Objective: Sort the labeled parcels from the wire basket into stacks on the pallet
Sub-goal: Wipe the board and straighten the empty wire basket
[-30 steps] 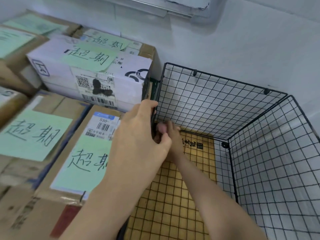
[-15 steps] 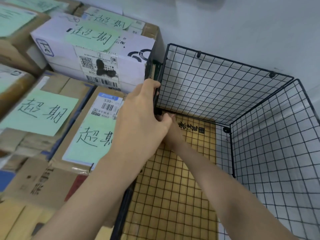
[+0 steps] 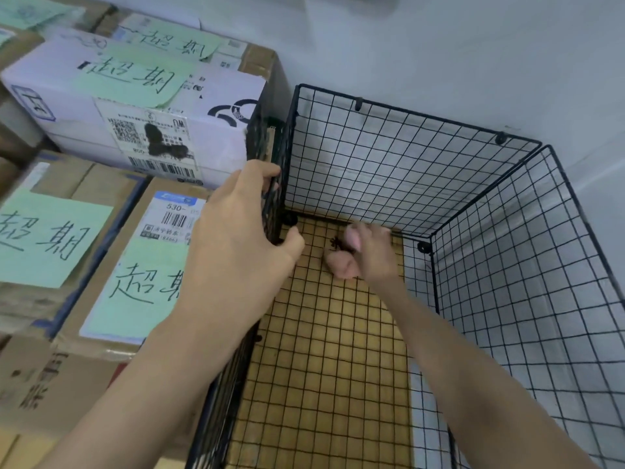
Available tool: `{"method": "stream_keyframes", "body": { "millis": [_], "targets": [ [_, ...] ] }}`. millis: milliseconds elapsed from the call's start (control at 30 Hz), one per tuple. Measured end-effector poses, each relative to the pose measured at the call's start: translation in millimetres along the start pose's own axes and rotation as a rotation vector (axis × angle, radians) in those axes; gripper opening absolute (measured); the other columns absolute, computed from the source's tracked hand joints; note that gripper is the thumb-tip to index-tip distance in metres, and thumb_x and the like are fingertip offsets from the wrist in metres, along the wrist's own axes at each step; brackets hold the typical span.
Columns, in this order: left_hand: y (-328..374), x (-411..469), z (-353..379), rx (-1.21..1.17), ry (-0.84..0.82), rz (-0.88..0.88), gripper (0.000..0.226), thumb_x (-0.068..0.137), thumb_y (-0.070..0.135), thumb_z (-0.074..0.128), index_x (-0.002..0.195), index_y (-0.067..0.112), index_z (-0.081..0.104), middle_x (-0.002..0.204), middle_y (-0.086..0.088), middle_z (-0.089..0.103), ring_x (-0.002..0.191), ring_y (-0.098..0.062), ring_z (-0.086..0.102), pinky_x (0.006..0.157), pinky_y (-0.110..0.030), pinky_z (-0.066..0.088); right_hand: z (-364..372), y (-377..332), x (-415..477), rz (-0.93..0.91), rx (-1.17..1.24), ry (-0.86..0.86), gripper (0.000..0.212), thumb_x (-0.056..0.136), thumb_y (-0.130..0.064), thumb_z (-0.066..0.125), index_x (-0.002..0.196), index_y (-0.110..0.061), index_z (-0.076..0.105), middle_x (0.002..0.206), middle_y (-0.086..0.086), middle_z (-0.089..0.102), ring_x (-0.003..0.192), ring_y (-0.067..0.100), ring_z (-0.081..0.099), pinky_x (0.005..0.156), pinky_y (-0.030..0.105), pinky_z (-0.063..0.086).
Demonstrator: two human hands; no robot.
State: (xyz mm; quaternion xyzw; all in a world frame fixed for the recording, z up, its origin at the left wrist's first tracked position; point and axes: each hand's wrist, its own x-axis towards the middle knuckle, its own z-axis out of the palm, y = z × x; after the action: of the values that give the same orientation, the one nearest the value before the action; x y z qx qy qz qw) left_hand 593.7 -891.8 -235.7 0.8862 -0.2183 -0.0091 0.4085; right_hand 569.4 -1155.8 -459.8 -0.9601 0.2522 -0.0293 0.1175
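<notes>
Wire basket (image 3: 422, 115) shows no parcel inside; labeled parcels (image 3: 135, 299) are stacked at its 9–10 o'clock.
Left hand (image 3: 236, 238) clamps the basket's left mesh wall. Right hand (image 3: 368, 255) is blurred at the far floor corner, so I can't tell its grip. Parcels are stiff taped corrugated cartons with slick green paper labels; best taken by opposite bottom edges. Basket is thin black wire, likely light and springy.

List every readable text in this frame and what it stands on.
"超期": top note on the white box.
"超期": rear note on the rear box.
"超期": left note on the left carton.
"超" plus a character half hidden by the left hand: near note on the near carton.
"530-": shipping label, same carton.
All other print: too blurred or hidden.
</notes>
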Motion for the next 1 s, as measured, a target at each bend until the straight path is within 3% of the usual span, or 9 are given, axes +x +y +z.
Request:
{"method": "stream_keyframes", "body": {
  "millis": [67,167,300,433,633,767,833,900,1000],
  "targets": [
    [-1,0,0,-0.006,0.002,0.001,0.057,0.079,0.021,0.073,0.131,0.025,0.05,0.11,0.007,0.061,0.095,-0.014,0.055,0.079,-0.022,0.037,-8,40,-3,0.173,-0.025,0.033,0.052,0.089,-0.01,0.064,0.136,-0.024,0.046,0.137,0.014,0.049,0.128,0.038,0.044,0.09,0.047,0.055],
    [0,1,1,-0.02,0.007,-0.003,0.057,0.078,0.021,0.073,0.13,0.026,0.05,0.11,0.006,0.062,0.095,-0.018,0.057,0.082,-0.029,0.045,-8,82,-25,0.351,0.101,0.106,0.052,0.095,-0.038,0.059,0.14,-0.02,0.041,0.138,0.021,0.045,0.128,0.043,0.041,0.095,0.054,0.049],
    [3,1,2,-0.032,0.015,-0.002,0.057,0.078,0.02,0.073,0.13,0.025,0.05,0.113,0.006,0.062,0.096,-0.019,0.057,0.087,-0.035,0.048,3,63,-42,0.265,0.11,0.111,0.074,0.091,-0.056,0.058,0.148,-0.018,0.03,0.15,0.015,0.032,0.132,0.038,0.036,0.101,0.05,0.046],
    [4,0,1,-0.041,0.011,-0.007,0.058,0.078,0.019,0.074,0.13,0.025,0.05,0.115,0.007,0.062,0.098,-0.019,0.057,0.089,-0.036,0.049,18,28,-43,0.274,0.132,0.143,0.075,0.083,-0.039,0.073,0.147,-0.021,0.038,0.154,0.014,0.027,0.129,0.037,0.033,0.103,0.049,0.042],
    [2,0,1,-0.035,0.015,-0.012,0.058,0.078,0.019,0.074,0.13,0.024,0.051,0.112,0.007,0.061,0.094,-0.018,0.057,0.084,-0.031,0.046,7,49,-46,0.242,0.302,0.125,0.066,0.088,-0.012,0.071,0.146,-0.024,0.041,0.149,0.014,0.033,0.125,0.035,0.044,0.096,0.048,0.051],
    [4,0,1,-0.03,0.02,-0.012,0.059,0.078,0.019,0.074,0.131,0.026,0.05,0.112,0.007,0.06,0.094,-0.017,0.057,0.083,-0.03,0.046,-13,46,-38,0.394,0.36,0.281,0.061,0.085,-0.006,0.071,0.138,-0.026,0.048,0.143,0.008,0.039,0.118,0.028,0.051,0.09,0.042,0.054],
    [4,0,2,-0.029,0.022,-0.013,0.059,0.078,0.02,0.074,0.131,0.026,0.049,0.113,0.008,0.06,0.096,-0.016,0.057,0.084,-0.029,0.046,-15,38,-36,0.355,0.283,0.297,0.056,0.088,-0.016,0.071,0.138,-0.026,0.048,0.143,0.009,0.038,0.122,0.029,0.046,0.089,0.037,0.049],
    [3,0,2,-0.031,0.023,-0.013,0.058,0.078,0.02,0.074,0.131,0.026,0.049,0.114,0.007,0.06,0.097,-0.015,0.057,0.084,-0.028,0.046,-7,27,-41,0.221,0.185,0.182,0.052,0.091,-0.039,0.065,0.139,-0.025,0.048,0.145,0.01,0.039,0.124,0.032,0.042,0.089,0.037,0.043],
    [2,0,1,-0.04,0.029,-0.01,0.058,0.078,0.018,0.074,0.13,0.024,0.05,0.114,0.007,0.06,0.096,-0.016,0.056,0.083,-0.028,0.046,14,26,-48,0.126,0.153,0.136,0.06,0.095,-0.061,0.034,0.139,-0.024,0.051,0.143,0.007,0.047,0.125,0.033,0.043,0.091,0.034,0.037]
  ]
}}
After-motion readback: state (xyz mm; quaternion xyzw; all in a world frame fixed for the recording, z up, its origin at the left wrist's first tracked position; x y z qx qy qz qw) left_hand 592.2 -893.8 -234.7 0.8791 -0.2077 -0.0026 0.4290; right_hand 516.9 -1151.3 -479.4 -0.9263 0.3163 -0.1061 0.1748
